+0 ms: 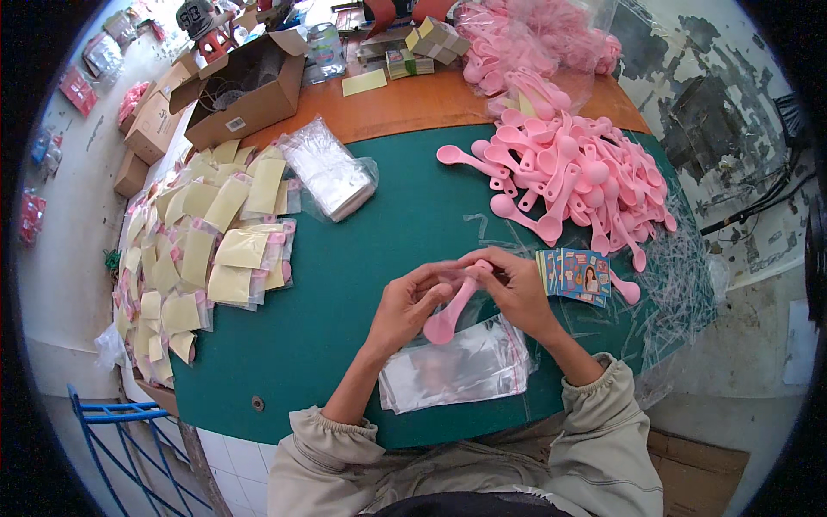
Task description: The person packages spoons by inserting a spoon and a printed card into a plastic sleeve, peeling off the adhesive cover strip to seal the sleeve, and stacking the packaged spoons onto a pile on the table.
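Note:
A pink plastic spoon [442,326] hangs at a slant between my hands, bowl end down, over a stack of clear plastic bags [457,372]. My right hand [519,289] pinches the upper end of its handle. My left hand [412,300] is closed beside the handle, on what looks like a clear plastic bag [445,278]; its edges are hard to make out. Just right of my right hand lies a fanned pile of printed cards [573,276]. Another pink spoon [626,289] pokes out past the cards.
A large heap of pink spoons [586,177] covers the far right, with clear plastic strips [680,284] beside it. Filled bags with yellow cards [228,246] pile up on the left. Behind stand a bag pack [327,168] and an open cardboard box [245,95].

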The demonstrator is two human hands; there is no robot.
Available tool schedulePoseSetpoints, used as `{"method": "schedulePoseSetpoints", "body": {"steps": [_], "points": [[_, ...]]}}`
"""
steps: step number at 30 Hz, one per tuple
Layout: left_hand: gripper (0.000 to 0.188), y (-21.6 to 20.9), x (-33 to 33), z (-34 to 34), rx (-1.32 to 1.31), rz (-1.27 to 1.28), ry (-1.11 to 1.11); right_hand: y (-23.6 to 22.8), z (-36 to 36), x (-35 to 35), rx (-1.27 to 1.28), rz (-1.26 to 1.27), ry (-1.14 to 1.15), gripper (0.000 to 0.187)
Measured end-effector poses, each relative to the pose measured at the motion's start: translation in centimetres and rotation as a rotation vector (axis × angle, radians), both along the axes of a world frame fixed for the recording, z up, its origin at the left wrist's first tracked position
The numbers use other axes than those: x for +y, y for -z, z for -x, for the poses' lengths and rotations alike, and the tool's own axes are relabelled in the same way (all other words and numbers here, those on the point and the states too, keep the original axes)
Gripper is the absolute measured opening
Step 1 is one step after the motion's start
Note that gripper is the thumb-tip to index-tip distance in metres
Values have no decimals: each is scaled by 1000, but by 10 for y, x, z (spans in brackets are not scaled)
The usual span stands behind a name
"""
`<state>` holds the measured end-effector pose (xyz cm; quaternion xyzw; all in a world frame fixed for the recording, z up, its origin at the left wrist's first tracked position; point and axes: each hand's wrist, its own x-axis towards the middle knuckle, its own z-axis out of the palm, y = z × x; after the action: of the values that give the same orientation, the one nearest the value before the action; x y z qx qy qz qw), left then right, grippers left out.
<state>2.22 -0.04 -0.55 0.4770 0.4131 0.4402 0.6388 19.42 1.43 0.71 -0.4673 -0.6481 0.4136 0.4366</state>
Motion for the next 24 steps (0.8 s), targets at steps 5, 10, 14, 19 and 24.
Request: {"method": "schedulePoseSetpoints", "body": {"steps": [5,10,14,19,24], "points": [[33,5,7,26,226,184,268,-1,-4,3,151,45,131,20],[35,4,4,22,121,145,287,-2,-6,-1,132,-9,155,23],[35,-9,3,14,19,137,216,-13,-6,-4,-69,-216,-229,36],[35,-4,2,23,-80,182,101,-46,-51,-3,-420,-136,41,35],[35,-20,3,15,-53,248,139,-23,-131,-32,-842,136,714,37]]}}
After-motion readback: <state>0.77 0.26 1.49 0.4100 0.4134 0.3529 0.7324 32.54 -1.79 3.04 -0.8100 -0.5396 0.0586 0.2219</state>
